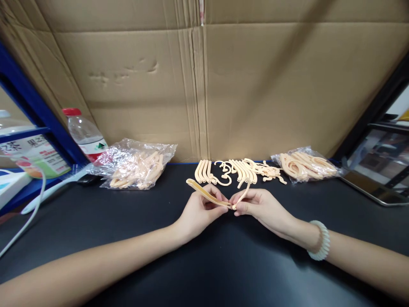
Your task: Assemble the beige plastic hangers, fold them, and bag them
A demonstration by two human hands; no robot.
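Left fingers [219, 211] pinch curved strip [207, 195], right fingers [244, 208] pinch hook [244, 194], ends close together at twelve o'clock over counter [153, 247], spare strips [205, 171] beyond; pinching near both tips probably keeps them lined up.

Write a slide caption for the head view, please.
Left hand holds a curved beige piece, right hand a thinner piece, their ends close together above a black table.

Whether the strip [207, 195] and thin piece [245, 194] join between left hand [198, 212] and right hand [262, 207] is too small to tell; heaped bits [269, 171] by the far edge of the surface [204, 268] blur together.
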